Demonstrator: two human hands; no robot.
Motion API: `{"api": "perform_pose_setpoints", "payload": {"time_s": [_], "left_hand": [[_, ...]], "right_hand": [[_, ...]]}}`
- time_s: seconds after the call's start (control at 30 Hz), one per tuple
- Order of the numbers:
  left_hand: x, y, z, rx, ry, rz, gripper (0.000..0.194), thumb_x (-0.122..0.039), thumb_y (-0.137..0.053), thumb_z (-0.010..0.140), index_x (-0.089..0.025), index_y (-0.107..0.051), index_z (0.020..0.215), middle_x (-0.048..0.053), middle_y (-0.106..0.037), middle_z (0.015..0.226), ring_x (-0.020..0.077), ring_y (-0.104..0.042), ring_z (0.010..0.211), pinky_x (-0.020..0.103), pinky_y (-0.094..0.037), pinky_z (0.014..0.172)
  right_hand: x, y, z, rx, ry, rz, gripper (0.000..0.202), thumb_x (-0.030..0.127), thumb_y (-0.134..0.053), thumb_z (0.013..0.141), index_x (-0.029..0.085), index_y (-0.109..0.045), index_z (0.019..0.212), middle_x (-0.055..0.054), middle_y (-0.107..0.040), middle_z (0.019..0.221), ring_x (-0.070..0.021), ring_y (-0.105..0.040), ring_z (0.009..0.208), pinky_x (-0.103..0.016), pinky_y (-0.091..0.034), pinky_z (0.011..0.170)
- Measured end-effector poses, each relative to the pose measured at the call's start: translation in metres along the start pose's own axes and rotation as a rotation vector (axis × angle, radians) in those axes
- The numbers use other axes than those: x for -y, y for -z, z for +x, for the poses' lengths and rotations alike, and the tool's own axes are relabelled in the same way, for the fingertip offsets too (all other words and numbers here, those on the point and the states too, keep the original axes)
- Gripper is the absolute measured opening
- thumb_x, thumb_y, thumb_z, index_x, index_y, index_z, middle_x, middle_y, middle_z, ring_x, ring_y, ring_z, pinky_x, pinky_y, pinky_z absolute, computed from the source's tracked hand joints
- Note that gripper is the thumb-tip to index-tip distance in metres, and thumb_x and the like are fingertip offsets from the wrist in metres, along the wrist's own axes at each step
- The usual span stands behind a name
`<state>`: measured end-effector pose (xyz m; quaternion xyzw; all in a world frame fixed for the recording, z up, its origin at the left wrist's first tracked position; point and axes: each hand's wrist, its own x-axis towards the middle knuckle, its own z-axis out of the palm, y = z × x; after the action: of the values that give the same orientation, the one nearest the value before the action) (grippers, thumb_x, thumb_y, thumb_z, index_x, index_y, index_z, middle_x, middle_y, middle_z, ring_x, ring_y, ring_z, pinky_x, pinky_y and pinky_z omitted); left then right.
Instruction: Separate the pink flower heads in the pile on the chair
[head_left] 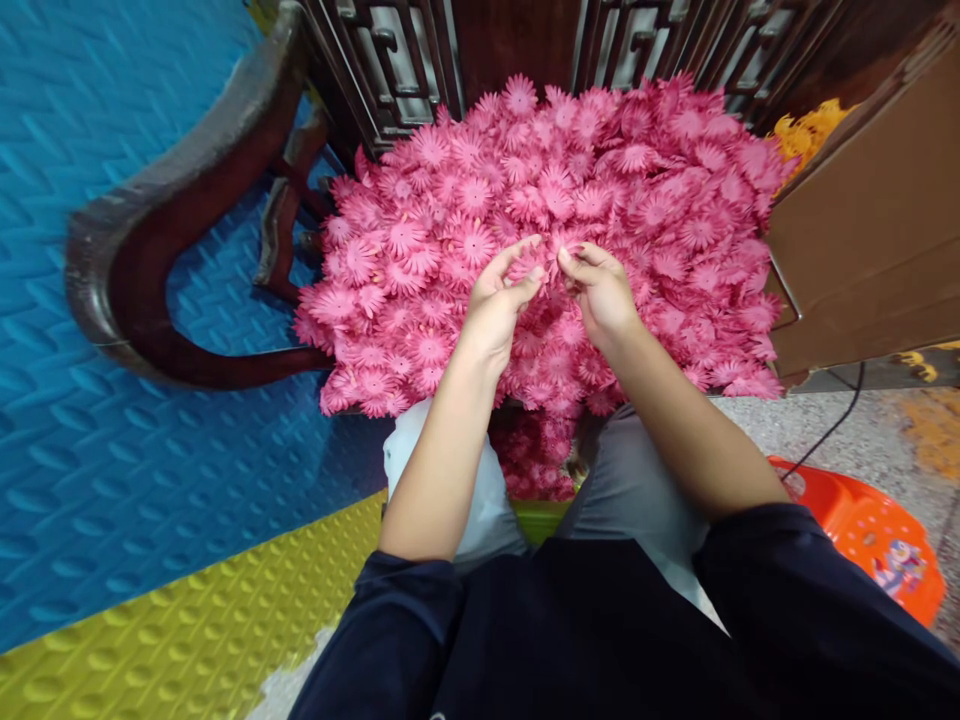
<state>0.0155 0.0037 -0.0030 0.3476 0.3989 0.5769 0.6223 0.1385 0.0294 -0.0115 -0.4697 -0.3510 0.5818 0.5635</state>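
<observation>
A large heap of pink artificial flower heads [480,195] with thin pointed petals fills the middle of the view. Over it, my left hand [495,300] is held with thumb and index finger apart; the pink between them looks like the heap behind. Close by on the right, my right hand [600,295] pinches a pink flower head [555,250] by its petals between thumb and fingers. That flower faces the left fingertips and blends into the heap, so its outline is hard to make out.
A dark curved wooden chair arm [150,240] stands left, above blue matting [60,450] and yellow matting [225,600]. Brown cardboard [870,210] borders the heap at right, with orange pieces [814,130] behind. A red-orange plastic stool [870,530] sits lower right. More pink flowers [532,460] lie between my knees.
</observation>
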Motion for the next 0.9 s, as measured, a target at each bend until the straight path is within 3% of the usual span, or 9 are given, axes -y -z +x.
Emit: {"api": "perform_pose_setpoints", "payload": {"time_s": [0.07,0.17,0.27,0.37,0.5,0.67,0.9], "left_hand": [[0.000,0.002,0.001,-0.021,0.011,-0.003,0.036,-0.004,-0.065,0.068,-0.021,-0.068,0.100,0.001,-0.069,0.092,0.0138,-0.064,0.092,0.025,-0.049,0.083],[-0.001,0.002,0.001,-0.054,0.079,-0.028,0.034,-0.003,-0.062,0.069,-0.021,-0.069,0.097,0.000,-0.067,0.078,0.0106,-0.062,0.072,0.022,-0.048,0.066],[-0.004,-0.003,-0.002,-0.083,0.119,-0.083,0.029,-0.002,-0.060,0.070,-0.020,-0.069,0.091,-0.002,-0.060,0.066,0.0053,-0.049,0.053,0.018,-0.036,0.048],[-0.007,-0.010,-0.006,-0.095,0.130,-0.131,0.028,0.002,-0.057,0.069,-0.018,-0.067,0.086,-0.005,-0.054,0.061,0.0025,-0.039,0.047,0.017,-0.027,0.044],[-0.005,-0.015,-0.008,-0.070,0.133,-0.098,0.025,0.002,-0.060,0.068,-0.018,-0.064,0.082,-0.006,-0.053,0.062,0.0022,-0.036,0.047,0.018,-0.026,0.046],[-0.001,-0.014,-0.005,-0.055,0.103,-0.075,0.028,-0.002,-0.062,0.066,-0.019,-0.063,0.087,-0.005,-0.059,0.069,0.0038,-0.049,0.059,0.017,-0.041,0.065],[0.003,-0.012,-0.004,-0.040,0.069,-0.038,0.027,-0.002,-0.060,0.068,-0.019,-0.064,0.089,-0.003,-0.063,0.073,0.0059,-0.057,0.068,0.019,-0.047,0.075]], "right_hand": [[0.000,-0.001,0.000,-0.006,-0.010,0.003,0.012,0.017,-0.070,0.066,0.020,-0.059,0.067,0.006,-0.052,0.066,-0.0057,-0.042,0.058,-0.022,-0.035,0.058],[-0.003,0.000,0.000,0.008,-0.016,0.016,0.014,0.020,-0.072,0.067,0.019,-0.058,0.069,0.007,-0.051,0.064,-0.0048,-0.037,0.054,-0.022,-0.030,0.054],[-0.007,0.002,0.003,0.036,-0.006,0.041,0.021,0.026,-0.077,0.062,0.019,-0.058,0.069,0.008,-0.048,0.059,-0.0041,-0.036,0.051,-0.022,-0.028,0.052],[-0.010,0.006,0.007,0.039,0.017,0.055,0.031,0.034,-0.082,0.054,0.019,-0.058,0.068,0.009,-0.049,0.057,-0.0036,-0.037,0.051,-0.021,-0.031,0.052],[-0.013,0.009,0.011,0.004,0.065,0.067,0.036,0.035,-0.085,0.046,0.020,-0.060,0.068,0.008,-0.057,0.065,-0.0039,-0.044,0.056,-0.021,-0.039,0.059],[-0.012,0.007,0.008,-0.045,0.131,0.059,0.031,0.032,-0.083,0.049,0.020,-0.061,0.067,0.007,-0.058,0.066,-0.0048,-0.046,0.059,-0.022,-0.039,0.061],[-0.020,0.005,0.010,-0.115,0.252,-0.014,0.032,0.035,-0.081,0.053,0.020,-0.059,0.070,0.005,-0.059,0.071,-0.0073,-0.053,0.069,-0.025,-0.045,0.072]]}}
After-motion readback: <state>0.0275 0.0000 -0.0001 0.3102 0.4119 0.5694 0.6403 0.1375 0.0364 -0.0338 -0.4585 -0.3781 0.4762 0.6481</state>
